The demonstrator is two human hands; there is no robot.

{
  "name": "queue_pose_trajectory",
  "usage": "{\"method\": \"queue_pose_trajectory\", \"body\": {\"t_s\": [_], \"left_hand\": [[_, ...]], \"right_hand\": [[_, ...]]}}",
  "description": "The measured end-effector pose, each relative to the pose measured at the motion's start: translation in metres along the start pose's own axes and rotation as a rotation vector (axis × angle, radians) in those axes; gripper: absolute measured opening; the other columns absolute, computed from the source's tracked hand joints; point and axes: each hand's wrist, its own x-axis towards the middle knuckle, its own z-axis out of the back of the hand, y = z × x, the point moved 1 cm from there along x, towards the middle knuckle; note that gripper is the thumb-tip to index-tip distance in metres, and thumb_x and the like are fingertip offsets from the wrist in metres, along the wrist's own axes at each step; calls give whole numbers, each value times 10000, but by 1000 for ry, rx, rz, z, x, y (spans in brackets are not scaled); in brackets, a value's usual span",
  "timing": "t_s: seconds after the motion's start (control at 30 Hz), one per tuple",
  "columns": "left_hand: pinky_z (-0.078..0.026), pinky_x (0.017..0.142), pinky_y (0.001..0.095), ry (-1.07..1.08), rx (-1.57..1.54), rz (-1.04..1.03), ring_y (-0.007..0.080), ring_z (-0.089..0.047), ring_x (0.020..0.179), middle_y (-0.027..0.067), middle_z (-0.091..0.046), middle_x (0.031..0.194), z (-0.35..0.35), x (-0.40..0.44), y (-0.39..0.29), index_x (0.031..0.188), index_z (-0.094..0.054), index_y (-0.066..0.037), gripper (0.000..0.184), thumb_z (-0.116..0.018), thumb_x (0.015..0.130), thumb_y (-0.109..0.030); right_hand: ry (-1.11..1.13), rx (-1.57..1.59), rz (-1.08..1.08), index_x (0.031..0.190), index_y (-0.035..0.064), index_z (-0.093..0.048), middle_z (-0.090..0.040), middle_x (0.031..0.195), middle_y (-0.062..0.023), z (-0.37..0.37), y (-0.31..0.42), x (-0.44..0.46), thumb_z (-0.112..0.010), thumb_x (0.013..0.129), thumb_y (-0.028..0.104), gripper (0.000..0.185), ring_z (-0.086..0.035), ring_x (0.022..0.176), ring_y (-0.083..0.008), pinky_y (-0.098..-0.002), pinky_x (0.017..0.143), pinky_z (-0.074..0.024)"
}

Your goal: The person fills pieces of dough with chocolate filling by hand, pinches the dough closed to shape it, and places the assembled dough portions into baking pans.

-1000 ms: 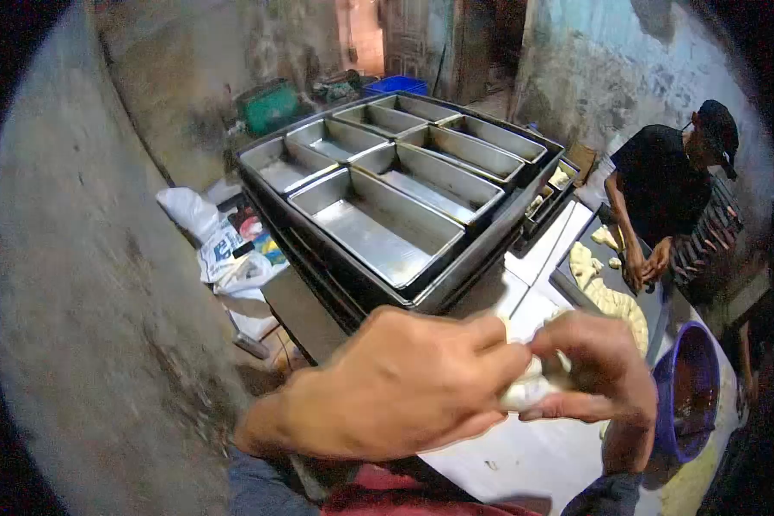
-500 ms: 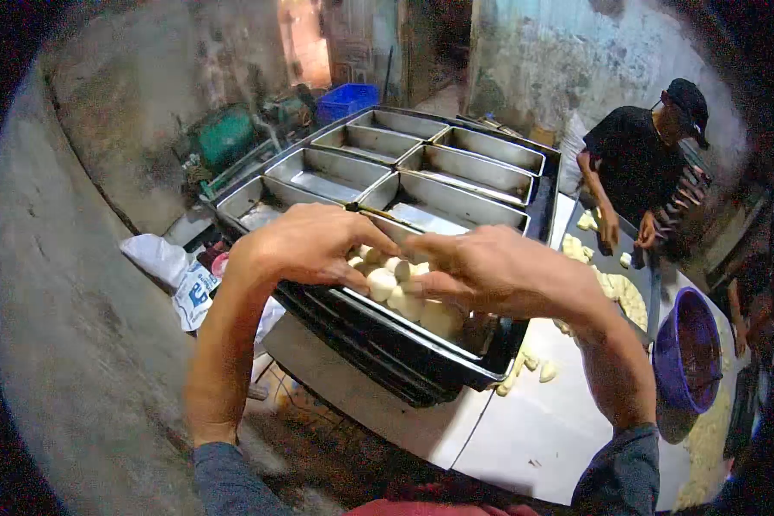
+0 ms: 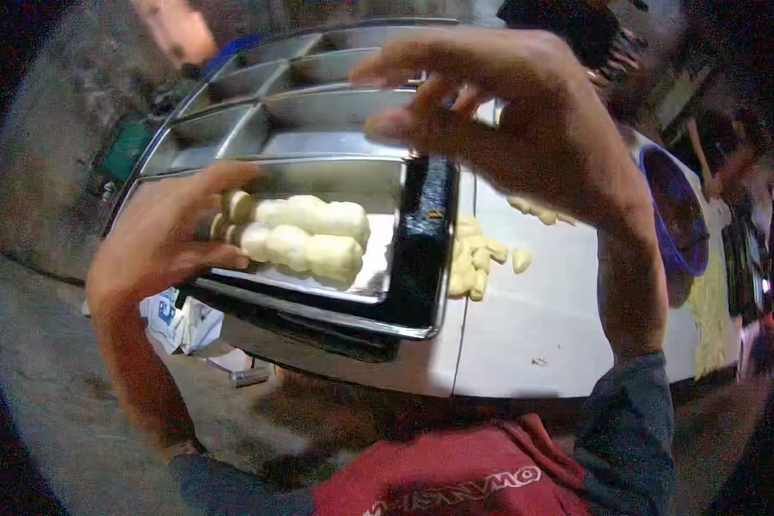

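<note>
Straddling dough (image 3: 335, 249), left fingers (image 3: 230, 176) stand apart; right fingers (image 3: 404, 62) gape near the far rim (image 3: 344, 159), bare tin (image 3: 376, 273) showing right of dough.

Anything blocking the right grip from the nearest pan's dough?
Nothing visible from above: the dough lies uncovered in the pan, the right grip open and apart from it. The left grip is at the dough's left end.

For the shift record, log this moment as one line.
left hand: at dough pieces in nearest tin, grip unclear; right hand: open, empty; loose dough: on table
</note>
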Motion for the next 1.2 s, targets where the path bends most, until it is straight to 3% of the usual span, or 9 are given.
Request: {"method": "queue_pose_trajectory", "body": {"t_s": [0.2,0.33,0.43,0.47,0.53,0.7,0.8,0.93,1.2], "left_hand": [[-482,919,381,-188,94,147,261,-490,1359,120,-446,1544,7,-29,-12,1434,-521,-131,759,-821,736,-118],[-471,894,352,-584,-10,28,222,-568,1240,229,-546,1415,-12,-84,-77,1383,-511,59,554,-637,930,-233],[-615,719,366,22,-806,-766,320,-715,936,212,-606,1260,-38,-56,-111,965,-691,-39,442,-850,731,-378],[-553,434,255,-226,-975,-707,198,-737,706,144,-751,964,-91,-52,-143,1184,-628,-70,419,-748,899,-353],[-567,823,426,202,-1144,-618,294,-712,971,226,-713,1027,-153,-31,-134,1005,-670,19,313,-651,896,-274],[-572,721,366,-131,-882,98,268,-719,799,164,-728,1073,-281,70,-180,1128,-708,-38,313,-746,848,-173],[-493,937,445,-419,-623,81,337,-637,1091,165,-678,1181,-340,122,-165,1116,-706,-53,280,-722,865,-175],[-314,1109,560,-402,-268,-34,360,-522,1273,134,-648,1211,-378,168,-154,1102,-703,-87,250,-710,866,-169],[-289,1142,562,-248,-338,-112,316,-562,1248,90,-682,1146,-381,182,-153,972,-701,-93,134,-718,840,-113]], "right_hand": [[-72,60,-710,1158,19,-676,-720,976,-70,6,-97,-135,-668,961,285,330,-649,774,-124,-258,667,-523],[268,-207,-857,1067,42,-695,-691,1085,-153,-67,-145,-264,-672,889,311,324,-655,1006,-329,-436,853,-516],[271,-298,-778,1078,24,-680,-669,1082,-178,-102,-140,-299,-673,858,276,335,-634,993,-353,-425,857,-501],[290,-345,-739,1081,16,-674,-667,1063,-187,-110,-139,-302,-678,848,267,342,-635,960,-359,-411,844,-501],[103,-322,-606,1009,14,-670,-652,999,-189,-120,-147,-312,-666,830,222,275,-622,896,-376,-427,794,-498],[135,154,-786,857,10,-567,-586,797,-118,-93,-131,-307,-613,809,88,103,-571,739,-275,-367,677,-466],[-225,999,-1432,933,36,-556,-573,792,-39,-79,-120,-312,-624,821,53,133,-554,698,-161,-282,581,-435],[-386,1210,-1474,1131,67,-551,-591,884,-3,-68,-113,-317,-582,794,-26,350,-532,720,-78,-225,611,-458],[-14,611,-1310,1000,22,-624,-579,797,-20,-85,-127,-324,-707,844,139,212,-523,692,-82,-253,579,-457]]}}
